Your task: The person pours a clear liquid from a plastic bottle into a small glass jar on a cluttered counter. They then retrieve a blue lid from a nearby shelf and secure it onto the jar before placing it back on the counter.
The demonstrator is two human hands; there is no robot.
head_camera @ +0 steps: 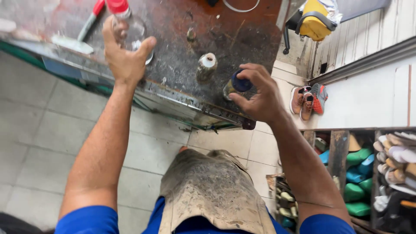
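Seen from above, a person in a blue shirt and a stained, dusty apron (214, 190) stands on a pale tiled floor (39, 117) at a scuffed, dark brown worktop (242, 39) with a worn metal edge. To the right, wooden shelves (338, 151) hold shoe soles and lasts, and a pair of sneakers (307, 99) sits on the floor beside the wall. On the worktop, the left hand (125, 58) is wrapped around a clear bottle with a red cap (128, 24), fingers curled round its body. The right hand (260, 93) pinches the blue cap of a small dark bottle (236, 86) that stands very near the front edge of the worktop. Between the two hands stands a third small bottle with a white cap (206, 66), untouched and apart from both. A red-handled tool (89, 21) lies at the upper left. The likeliest mishap, as a judgement, is at the edge: the blue-capped bottle is held only by its cap, so a loose cap or a nudge could tip it off onto the tiles. The clear bottle may slip if the grip is light, and either forearm could knock over the white-capped bottle between them.
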